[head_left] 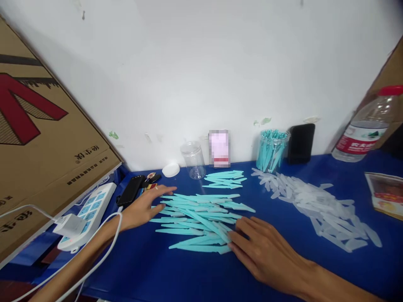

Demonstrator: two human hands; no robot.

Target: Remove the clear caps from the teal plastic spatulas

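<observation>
Slim turquoise plastic sticks with pale blade-like ends, which look like eyebrow razors (pixel 195 208), lie in a loose pile on the blue table. At the pile's right edge, my right hand (pixel 264 251) has its thumb and fingers closed on the pale end of a razor (pixel 206 222) lying slantwise across the top. My left hand (pixel 143 207) reaches over the left end of the pile, fingers apart and holding nothing. A smaller group of the razors (pixel 225 179) rests behind. To the right spreads a heap of translucent white plastic covers (pixel 327 209).
Along the wall stand a clear jar (pixel 192 161), a jar full of turquoise razors (pixel 272 151), a black device (pixel 301 144) and a water bottle (pixel 362 134). A white lid (pixel 171 170), black phone (pixel 132 190) and power strip (pixel 94 212) lie left. A white cable (pixel 116 239) crosses my left forearm.
</observation>
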